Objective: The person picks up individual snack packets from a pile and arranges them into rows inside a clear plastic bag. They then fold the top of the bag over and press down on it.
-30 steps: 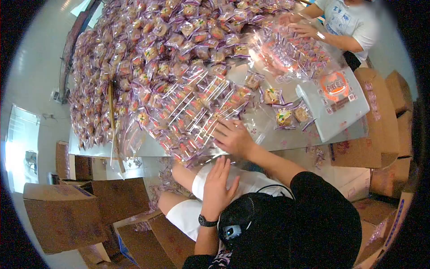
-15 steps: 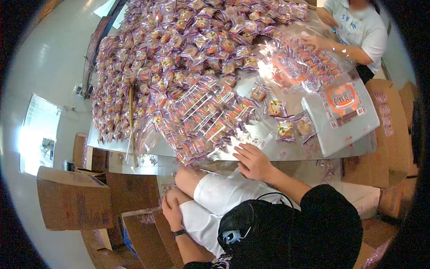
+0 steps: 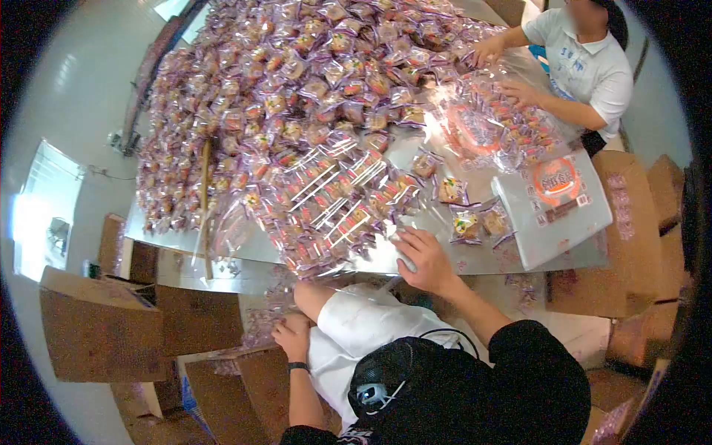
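Note:
My right hand (image 3: 425, 259) rests at the table's front edge, fingers apart, on the near corner of a clear bag (image 3: 334, 196) filled with rows of small wrapped pastries. Down by my knee, my left hand (image 3: 292, 335) lies with its fingers loosely bent and nothing visible in them. Several loose wrapped pastries (image 3: 465, 224) sit right of the filled bag. Beyond them is a flat stack of printed clear bags (image 3: 552, 208). A large heap of wrapped pastries (image 3: 297, 81) covers the back of the table.
A co-worker (image 3: 586, 67) at the back right has both hands at another filled bag (image 3: 497, 122). A wooden stick (image 3: 206, 208) stands against the heap's left part. Cardboard boxes are at the lower left (image 3: 100, 326) and right (image 3: 615, 237). The metal table edge (image 3: 475, 267) runs before me.
The view has shifted slightly. My left hand has moved up a little beside the knee, its fingers more bent. The co-worker's one hand now reaches to the heap.

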Demonstrator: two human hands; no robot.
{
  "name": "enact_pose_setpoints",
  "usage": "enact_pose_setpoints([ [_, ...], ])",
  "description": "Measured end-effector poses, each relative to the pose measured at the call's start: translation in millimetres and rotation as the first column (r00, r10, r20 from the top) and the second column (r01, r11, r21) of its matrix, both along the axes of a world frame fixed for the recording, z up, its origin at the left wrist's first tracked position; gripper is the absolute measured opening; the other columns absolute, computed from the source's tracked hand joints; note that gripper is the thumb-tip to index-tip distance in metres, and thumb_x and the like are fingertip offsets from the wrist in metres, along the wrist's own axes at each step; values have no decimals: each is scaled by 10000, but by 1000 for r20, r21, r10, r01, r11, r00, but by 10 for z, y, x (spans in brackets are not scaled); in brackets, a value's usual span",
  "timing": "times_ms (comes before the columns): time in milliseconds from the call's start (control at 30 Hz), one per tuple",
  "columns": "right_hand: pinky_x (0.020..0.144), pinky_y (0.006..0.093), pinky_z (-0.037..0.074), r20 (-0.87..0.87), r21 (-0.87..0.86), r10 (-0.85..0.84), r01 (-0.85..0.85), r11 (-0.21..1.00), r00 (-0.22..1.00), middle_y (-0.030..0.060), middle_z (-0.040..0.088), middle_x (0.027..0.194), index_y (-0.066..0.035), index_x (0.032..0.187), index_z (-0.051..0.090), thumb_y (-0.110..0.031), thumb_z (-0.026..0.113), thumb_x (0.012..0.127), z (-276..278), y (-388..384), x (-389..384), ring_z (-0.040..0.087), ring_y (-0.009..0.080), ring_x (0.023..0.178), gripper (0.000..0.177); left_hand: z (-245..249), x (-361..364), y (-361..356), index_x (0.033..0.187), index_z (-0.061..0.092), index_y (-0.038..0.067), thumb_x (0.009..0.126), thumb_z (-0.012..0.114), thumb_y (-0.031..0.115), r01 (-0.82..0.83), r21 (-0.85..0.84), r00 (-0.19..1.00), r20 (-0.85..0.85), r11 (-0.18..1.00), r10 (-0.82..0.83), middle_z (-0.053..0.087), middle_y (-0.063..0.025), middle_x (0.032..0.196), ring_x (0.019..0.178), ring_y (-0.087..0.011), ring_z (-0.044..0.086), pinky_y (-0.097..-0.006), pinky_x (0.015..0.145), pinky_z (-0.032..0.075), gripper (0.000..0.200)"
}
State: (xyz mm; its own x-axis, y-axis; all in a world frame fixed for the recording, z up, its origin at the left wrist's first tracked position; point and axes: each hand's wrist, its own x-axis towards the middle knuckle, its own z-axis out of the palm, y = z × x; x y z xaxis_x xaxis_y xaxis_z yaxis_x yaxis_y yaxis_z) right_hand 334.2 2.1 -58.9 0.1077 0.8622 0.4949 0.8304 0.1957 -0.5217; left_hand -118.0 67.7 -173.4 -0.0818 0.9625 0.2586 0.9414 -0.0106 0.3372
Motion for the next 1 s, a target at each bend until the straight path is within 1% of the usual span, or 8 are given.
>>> enact_pose_setpoints([
  [100,1168,491,367,78,-82,-81,87,993,994,218,486,1516,-26,1409,565,-265,732,815,122,61,-73,444,400,1409,661,175,238,229,1408,490,-19,764,796,434,-130,-289,991,-51,949,120,444,-302,1381,1136,-489,573,-519,983,500,845],
  [133,1176,502,357,99,-107,-72,83,991,992,224,461,1535,-29,1443,530,-278,725,821,145,96,-95,424,406,1426,698,34,154,339,1400,519,-16,771,796,444,-25,-267,995,-104,963,-3,496,-317,1355,1152,-500,584,-542,974,508,828],
  [233,1159,515,359,155,-223,-55,89,971,986,232,406,1582,-51,1533,430,-362,723,815,67,183,-91,416,412,1429,835,-26,96,563,1394,542,-5,790,783,441,-149,-461,988,-114,875,109,551,-337,1305,1147,-511,602,-544,955,521,789],
  [367,1128,511,358,151,-386,-33,90,918,988,216,411,1590,-74,1554,412,-414,716,793,142,175,-129,416,407,1423,888,-39,-64,760,1237,674,-7,829,742,480,-97,-564,995,-45,820,87,676,-286,1183,1122,-443,647,-522,939,527,640],
  [600,1092,553,338,265,-366,6,95,926,964,202,442,1572,-120,1563,417,-436,697,771,44,210,-140,409,416,1404,898,210,7,783,1030,766,37,867,673,416,-111,-519,990,16,848,140,747,-232,984,942,-444,713,-504,837,563,423],
  [700,1091,563,335,495,-432,98,146,890,863,193,444,1577,-129,1546,444,-433,690,776,110,285,-255,425,458,1357,864,250,27,856,979,781,40,867,648,394,-27,-520,990,101,853,93,746,-239,947,909,-444,716,-505,825,560,394],
  [800,1067,566,336,504,-440,141,113,891,852,222,497,1521,-55,1466,521,-345,697,770,216,417,-352,433,495,1325,775,257,100,885,992,783,42,867,632,416,-5,-608,997,59,794,52,746,-243,952,906,-438,718,-504,824,562,422],
  [1000,1040,545,371,434,-336,112,46,941,894,205,602,1413,-58,1404,575,-317,701,758,187,504,-370,484,468,1255,708,100,146,885,1010,779,23,872,617,459,35,-600,999,52,799,-5,745,-255,969,929,-429,720,-498,851,561,486],
])
